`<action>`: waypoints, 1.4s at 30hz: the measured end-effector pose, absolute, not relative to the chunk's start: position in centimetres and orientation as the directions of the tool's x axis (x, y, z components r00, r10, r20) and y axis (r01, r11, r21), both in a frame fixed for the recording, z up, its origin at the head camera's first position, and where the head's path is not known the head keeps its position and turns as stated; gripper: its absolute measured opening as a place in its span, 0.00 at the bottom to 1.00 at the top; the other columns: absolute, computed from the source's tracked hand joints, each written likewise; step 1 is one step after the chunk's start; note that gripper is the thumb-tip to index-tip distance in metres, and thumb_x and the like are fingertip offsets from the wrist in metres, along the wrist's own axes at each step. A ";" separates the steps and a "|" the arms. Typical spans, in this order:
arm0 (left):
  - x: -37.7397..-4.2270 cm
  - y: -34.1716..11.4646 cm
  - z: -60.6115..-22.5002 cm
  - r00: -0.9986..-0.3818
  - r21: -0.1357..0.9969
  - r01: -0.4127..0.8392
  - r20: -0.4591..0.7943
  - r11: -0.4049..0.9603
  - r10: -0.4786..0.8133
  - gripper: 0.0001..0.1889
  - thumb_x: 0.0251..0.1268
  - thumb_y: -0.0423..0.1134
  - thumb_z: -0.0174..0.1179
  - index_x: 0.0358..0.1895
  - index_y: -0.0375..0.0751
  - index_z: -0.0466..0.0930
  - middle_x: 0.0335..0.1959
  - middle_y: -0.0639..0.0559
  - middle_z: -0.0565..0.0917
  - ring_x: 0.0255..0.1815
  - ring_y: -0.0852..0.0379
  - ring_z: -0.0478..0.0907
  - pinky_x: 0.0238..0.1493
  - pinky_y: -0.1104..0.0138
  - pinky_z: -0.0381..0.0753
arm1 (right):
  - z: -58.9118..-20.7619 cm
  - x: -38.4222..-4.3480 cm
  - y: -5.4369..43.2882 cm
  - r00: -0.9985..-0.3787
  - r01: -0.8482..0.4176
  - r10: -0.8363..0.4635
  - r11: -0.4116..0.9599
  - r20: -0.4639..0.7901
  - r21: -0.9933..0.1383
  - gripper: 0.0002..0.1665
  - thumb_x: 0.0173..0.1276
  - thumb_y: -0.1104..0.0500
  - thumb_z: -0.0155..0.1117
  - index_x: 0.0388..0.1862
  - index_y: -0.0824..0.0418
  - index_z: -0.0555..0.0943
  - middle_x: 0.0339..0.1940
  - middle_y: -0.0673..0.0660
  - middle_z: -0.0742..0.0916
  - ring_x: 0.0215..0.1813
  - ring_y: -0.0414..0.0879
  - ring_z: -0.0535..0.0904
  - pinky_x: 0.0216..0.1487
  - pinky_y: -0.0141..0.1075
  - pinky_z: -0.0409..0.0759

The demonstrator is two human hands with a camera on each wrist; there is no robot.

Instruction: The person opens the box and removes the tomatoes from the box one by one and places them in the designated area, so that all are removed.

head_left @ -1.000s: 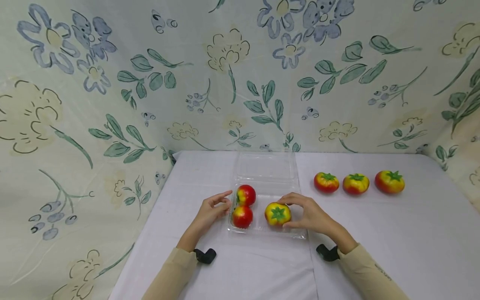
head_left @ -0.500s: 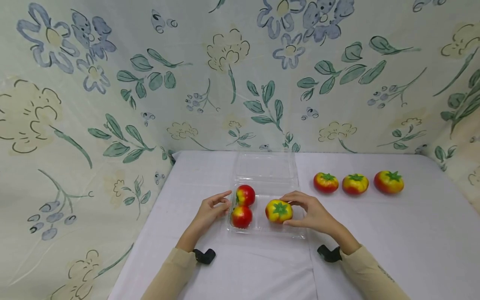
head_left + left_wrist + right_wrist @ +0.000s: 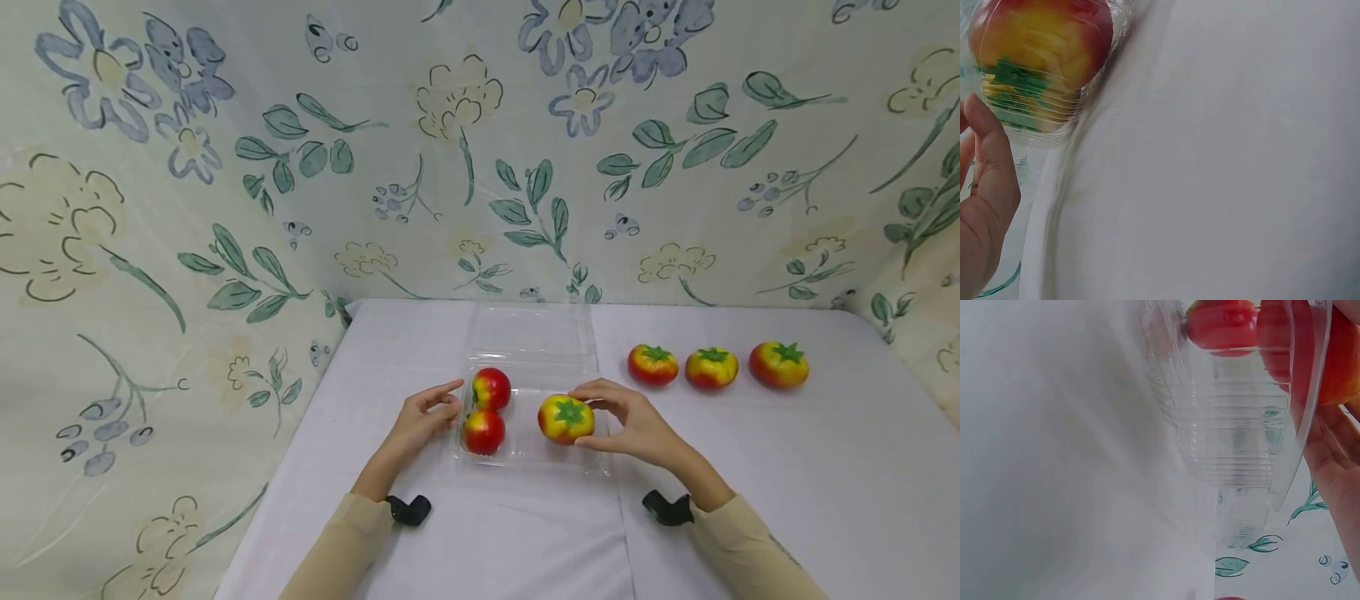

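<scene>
A clear plastic clamshell box (image 3: 517, 458) lies with its lid (image 3: 531, 332) folded back. Along its left side sit two red-and-yellow tomatoes, a rear tomato (image 3: 491, 389) and a front tomato (image 3: 483, 431). My right hand (image 3: 637, 423) holds another tomato (image 3: 566, 419) between thumb and fingers over the box's right part, green calyx facing up. In the right wrist view this held tomato (image 3: 1341, 362) shows past the box rim. My left hand (image 3: 422, 429) rests beside the box's left wall with fingers loosely bent; whether the fingertips touch it I cannot tell.
Three more tomatoes stand in a row at the back right: a left one (image 3: 652, 365), a middle one (image 3: 712, 368) and a right one (image 3: 779, 364). A white cloth (image 3: 750, 483) covers the table. Behind it hangs a flower-printed curtain (image 3: 450, 233).
My right hand has moved slightly right and up in the head view, carrying the tomato with it. The left hand has stayed beside the box.
</scene>
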State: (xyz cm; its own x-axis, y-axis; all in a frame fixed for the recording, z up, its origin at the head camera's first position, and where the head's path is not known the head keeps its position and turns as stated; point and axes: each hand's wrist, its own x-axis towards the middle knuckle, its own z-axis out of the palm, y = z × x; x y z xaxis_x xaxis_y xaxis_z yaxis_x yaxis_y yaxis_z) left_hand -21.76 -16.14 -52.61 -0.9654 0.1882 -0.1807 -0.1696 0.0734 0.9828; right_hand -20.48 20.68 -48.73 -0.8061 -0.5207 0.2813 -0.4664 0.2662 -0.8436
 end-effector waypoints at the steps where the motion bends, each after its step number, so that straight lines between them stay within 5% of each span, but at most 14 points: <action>1: -21.8 -16.1 -52.6 -0.964 0.982 -0.172 -0.183 0.074 0.190 0.24 0.69 0.39 0.64 0.68 0.46 0.76 0.46 0.45 0.78 0.35 0.55 0.78 0.42 0.72 0.83 | -48.7 -20.5 20.8 -0.807 -0.468 -0.519 0.271 0.282 -0.841 0.33 0.54 0.62 0.81 0.61 0.59 0.80 0.58 0.56 0.81 0.59 0.45 0.77 0.60 0.38 0.78; 10: -22.0 -16.1 -52.2 -0.955 0.976 -0.202 -0.215 0.081 0.205 0.24 0.71 0.34 0.61 0.69 0.41 0.74 0.46 0.44 0.78 0.36 0.53 0.78 0.43 0.70 0.83 | -48.4 -20.2 21.7 -0.820 -0.486 -0.486 0.311 0.303 -0.817 0.34 0.55 0.62 0.80 0.61 0.60 0.79 0.59 0.57 0.81 0.59 0.44 0.77 0.60 0.35 0.77; 25: -21.7 -15.9 -52.4 -0.967 0.985 -0.155 -0.168 0.082 0.191 0.24 0.68 0.42 0.65 0.67 0.48 0.78 0.47 0.43 0.78 0.35 0.55 0.79 0.43 0.70 0.83 | -47.9 -20.0 23.9 -0.852 -0.478 -0.397 0.328 0.341 -0.815 0.35 0.52 0.69 0.80 0.61 0.62 0.79 0.59 0.59 0.81 0.59 0.36 0.75 0.59 0.27 0.75; 42: -21.6 -15.9 -52.4 -0.971 0.983 -0.146 -0.164 0.110 0.175 0.23 0.67 0.44 0.66 0.65 0.52 0.79 0.46 0.45 0.80 0.34 0.53 0.79 0.43 0.69 0.83 | -48.8 -20.0 27.1 -0.910 -0.403 -0.290 0.452 0.297 -0.796 0.35 0.55 0.64 0.80 0.63 0.62 0.78 0.61 0.59 0.79 0.59 0.30 0.71 0.57 0.19 0.70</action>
State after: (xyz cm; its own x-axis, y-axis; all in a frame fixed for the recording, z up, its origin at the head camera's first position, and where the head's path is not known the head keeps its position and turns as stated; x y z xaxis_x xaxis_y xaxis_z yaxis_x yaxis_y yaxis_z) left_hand -21.64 -15.86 -52.45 -0.9708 0.1752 -0.1640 -0.1463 0.1096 0.9831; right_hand -19.97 27.15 -48.78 -0.9100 -0.2896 0.2967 -0.4033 0.4522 -0.7955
